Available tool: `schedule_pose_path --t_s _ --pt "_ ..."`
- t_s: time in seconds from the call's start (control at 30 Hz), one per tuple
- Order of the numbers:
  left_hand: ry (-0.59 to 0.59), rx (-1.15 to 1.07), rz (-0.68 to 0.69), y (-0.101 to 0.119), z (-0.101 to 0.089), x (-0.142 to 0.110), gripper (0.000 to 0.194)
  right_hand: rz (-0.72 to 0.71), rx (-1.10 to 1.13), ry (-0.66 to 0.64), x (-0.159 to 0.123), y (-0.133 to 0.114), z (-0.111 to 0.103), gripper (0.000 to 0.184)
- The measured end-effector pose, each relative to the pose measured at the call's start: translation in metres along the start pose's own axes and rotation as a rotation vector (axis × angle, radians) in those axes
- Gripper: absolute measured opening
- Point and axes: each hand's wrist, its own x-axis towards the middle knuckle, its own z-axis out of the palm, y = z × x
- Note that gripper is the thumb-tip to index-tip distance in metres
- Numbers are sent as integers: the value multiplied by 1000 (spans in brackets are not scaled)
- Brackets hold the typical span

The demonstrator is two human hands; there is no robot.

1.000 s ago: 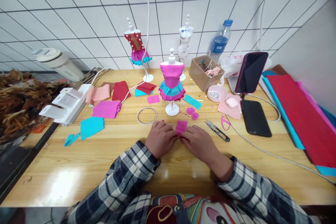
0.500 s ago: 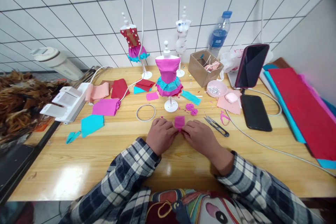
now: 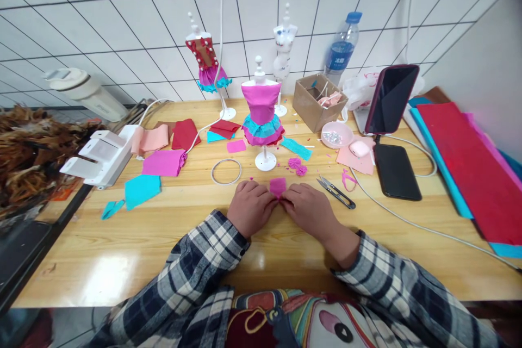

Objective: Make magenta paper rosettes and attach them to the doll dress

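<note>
My left hand [image 3: 250,206] and my right hand [image 3: 310,209] rest on the wooden table [image 3: 122,250], fingertips meeting and pinching a small magenta paper piece [image 3: 278,186] between them. Just beyond it stands a small mannequin [image 3: 261,111] in a magenta dress with a teal and pink ruffled skirt. Small black snips [image 3: 336,193] lie to the right of my right hand. Two little magenta folded paper rosettes [image 3: 297,165] lie near the mannequin's base. A white ring [image 3: 226,171] lies on the table to the left of the mannequin's base.
Two more mannequins [image 3: 206,62] [image 3: 283,51] stand at the back by a water bottle [image 3: 340,51]. A cardboard box [image 3: 319,100], a pink dish [image 3: 336,136], two phones [image 3: 391,100] [image 3: 396,171], a cable, and red and teal sheets [image 3: 468,168] lie right. Paper scraps [image 3: 163,163] and a white device [image 3: 104,157] lie left.
The view has tilted slightly, so everything sits a little higher in the picture. My hands stay together on the magenta piece, which looks a bit more folded down.
</note>
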Motion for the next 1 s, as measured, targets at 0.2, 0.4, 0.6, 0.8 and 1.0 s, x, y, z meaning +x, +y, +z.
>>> schedule_pose_path --t_s 0.2,0.4,0.6,0.8,1.0 --pt "-6 20 5 1 0 2 21 39 14 18 -2 -1 1 12" --pt "8 6 8 0 2 1 21 80 28 -28 0 -3 -2 19" --pt "29 20 14 -1 3 1 19 104 33 -70 0 -5 -4 19" --pt "49 31 27 -1 2 1 18 110 44 -45 0 -5 -4 21" --pt "42 18 21 1 2 1 18 111 28 -84 1 -6 -5 23"
